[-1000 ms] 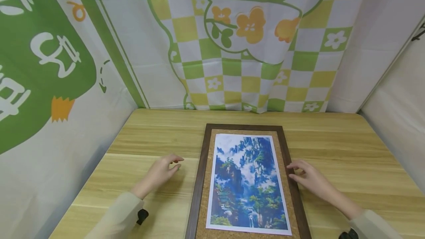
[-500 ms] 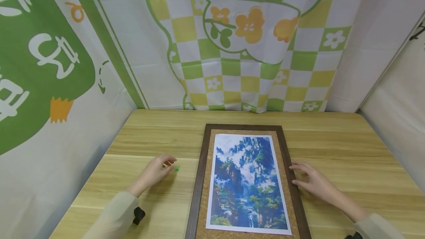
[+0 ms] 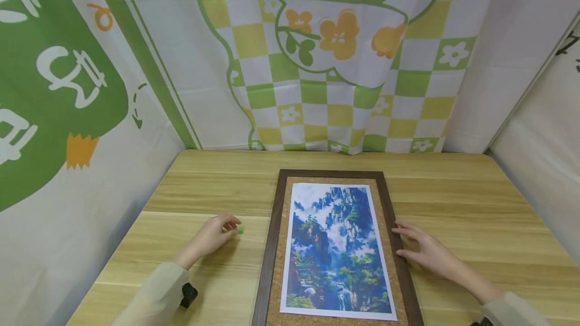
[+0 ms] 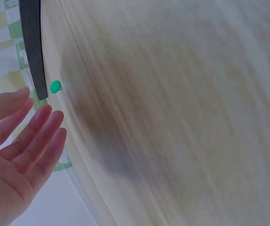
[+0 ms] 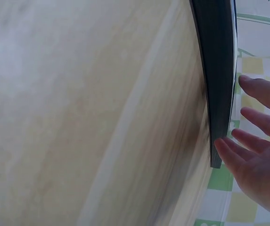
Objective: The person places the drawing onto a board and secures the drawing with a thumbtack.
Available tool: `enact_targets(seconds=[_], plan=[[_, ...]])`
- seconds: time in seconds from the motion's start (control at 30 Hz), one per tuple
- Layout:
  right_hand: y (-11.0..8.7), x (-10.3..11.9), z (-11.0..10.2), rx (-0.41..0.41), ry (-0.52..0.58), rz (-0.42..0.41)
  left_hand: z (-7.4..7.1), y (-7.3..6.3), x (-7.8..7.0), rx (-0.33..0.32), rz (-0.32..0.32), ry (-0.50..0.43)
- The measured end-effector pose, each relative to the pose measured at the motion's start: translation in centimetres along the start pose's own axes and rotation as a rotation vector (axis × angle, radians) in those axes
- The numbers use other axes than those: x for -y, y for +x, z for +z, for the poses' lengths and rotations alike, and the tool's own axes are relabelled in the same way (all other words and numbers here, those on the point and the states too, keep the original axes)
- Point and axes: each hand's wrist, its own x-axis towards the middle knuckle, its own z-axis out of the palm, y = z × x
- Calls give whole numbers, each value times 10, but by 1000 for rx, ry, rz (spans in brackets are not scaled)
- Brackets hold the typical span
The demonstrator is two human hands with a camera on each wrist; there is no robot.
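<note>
A green thumbtack (image 3: 240,232) lies on the wooden table, left of a framed corkboard (image 3: 282,245). My left hand (image 3: 212,236) is just left of the tack, fingers loosely bent and holding nothing. The left wrist view shows the tack's round head (image 4: 55,87) just beyond the fingertips. On the corkboard lies a printed landscape picture (image 3: 337,250) of blue mountains and waterfalls. My right hand (image 3: 426,250) is at the board's right side, fingers spread, tips right at the dark brown frame (image 3: 394,225). That same hand (image 5: 262,150) shows relaxed fingers beside the dark frame edge (image 5: 217,70).
The wooden table (image 3: 471,205) extends on both sides of the board. Behind it hangs a green and yellow checked curtain (image 3: 312,92), and white fabric (image 3: 544,175) closes off the right. A black wrist strap (image 3: 189,295) sits at the left sleeve.
My left hand has drawn back slightly to the left, so the green thumbtack by its fingertips is in plain sight on the table. The right hand has shifted a little downward along the frame.
</note>
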Motion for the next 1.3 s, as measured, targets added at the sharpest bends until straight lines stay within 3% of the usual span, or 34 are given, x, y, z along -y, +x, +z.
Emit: enact_targets(seconds=[0.2, 0.7, 0.93, 1.3], plan=[[2, 4, 3, 10, -11, -10, 2, 0, 0, 32, -3, -23], [7, 12, 12, 90, -29, -162, 5, 3, 0, 61, 40, -5], [10, 13, 18, 121, -54, -245, 7, 5, -1, 78, 18, 3], [11, 16, 22, 150, -65, -242, 10, 9, -1, 79, 0, 29]])
